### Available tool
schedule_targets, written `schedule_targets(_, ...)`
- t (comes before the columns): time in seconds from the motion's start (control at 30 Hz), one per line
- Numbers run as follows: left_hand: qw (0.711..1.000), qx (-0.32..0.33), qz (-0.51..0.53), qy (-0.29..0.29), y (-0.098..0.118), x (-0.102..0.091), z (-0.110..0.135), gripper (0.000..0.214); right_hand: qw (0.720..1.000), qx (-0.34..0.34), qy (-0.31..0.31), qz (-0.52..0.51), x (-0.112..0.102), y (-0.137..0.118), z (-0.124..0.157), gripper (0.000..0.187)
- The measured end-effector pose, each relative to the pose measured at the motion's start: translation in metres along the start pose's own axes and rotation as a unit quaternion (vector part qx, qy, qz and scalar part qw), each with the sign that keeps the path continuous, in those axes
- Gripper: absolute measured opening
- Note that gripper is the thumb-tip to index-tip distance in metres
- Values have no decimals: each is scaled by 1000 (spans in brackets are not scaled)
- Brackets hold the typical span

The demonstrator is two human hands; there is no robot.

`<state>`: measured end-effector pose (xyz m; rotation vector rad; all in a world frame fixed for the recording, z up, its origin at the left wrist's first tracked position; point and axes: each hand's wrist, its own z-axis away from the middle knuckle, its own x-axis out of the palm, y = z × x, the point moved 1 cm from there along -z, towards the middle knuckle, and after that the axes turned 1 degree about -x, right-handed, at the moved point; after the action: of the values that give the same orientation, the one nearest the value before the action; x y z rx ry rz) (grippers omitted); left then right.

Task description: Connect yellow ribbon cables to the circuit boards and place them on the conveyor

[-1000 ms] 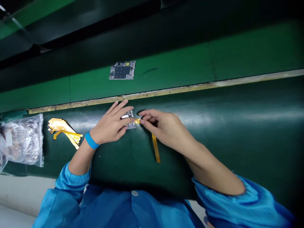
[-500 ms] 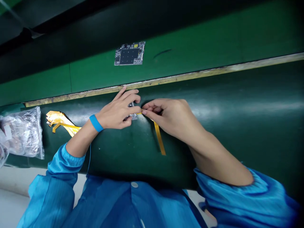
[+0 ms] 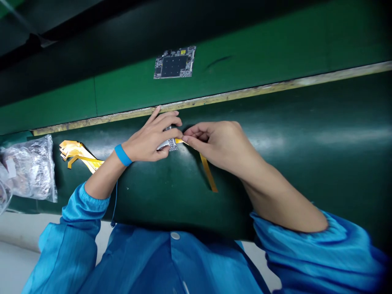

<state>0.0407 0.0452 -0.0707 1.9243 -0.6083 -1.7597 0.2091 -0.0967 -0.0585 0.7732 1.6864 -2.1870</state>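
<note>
My left hand [image 3: 156, 136] lies over a small circuit board [image 3: 173, 145] on the dark green work surface, its curled fingers gripping the board and hiding much of it. Between thumb and fingertips, my right hand [image 3: 211, 139] pinches a yellow-orange flat flex cable [image 3: 209, 173]. One end of the cable reaches the board's right edge, under my left index fingertip. Its other end hangs free toward me. Whether that near end sits in a connector I cannot tell.
More yellow flex cables [image 3: 81, 153] lie in a pile beside my left forearm. Left of them is a silvery plastic bag [image 3: 29, 167]. Beyond a worn raised edge strip [image 3: 214, 98], another circuit board [image 3: 174, 63] rests on a green surface. A thin cord [image 3: 114, 204] hangs near my left sleeve.
The far circuit board and the marks on its surface have shifted right and slightly up in view. More of the cable's end and of the held board shows between my hands.
</note>
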Motion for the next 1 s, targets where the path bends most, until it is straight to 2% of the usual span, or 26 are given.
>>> schedule_targets(0.27, 999, -19, -22, -16, 6, 0, -3, 15, 1000, -1, -1, 0, -1, -1, 0, 11)
schedule_targets(0.8, 999, -36, 21, 18, 4, 2, 0, 20, 999, 15, -3, -40, 3, 0, -3, 10)
schedule_targets(1.0, 998, -10, -54, 38, 7, 0, 2, 18, 999, 7, -6, -33, 5, -1, -7, 11)
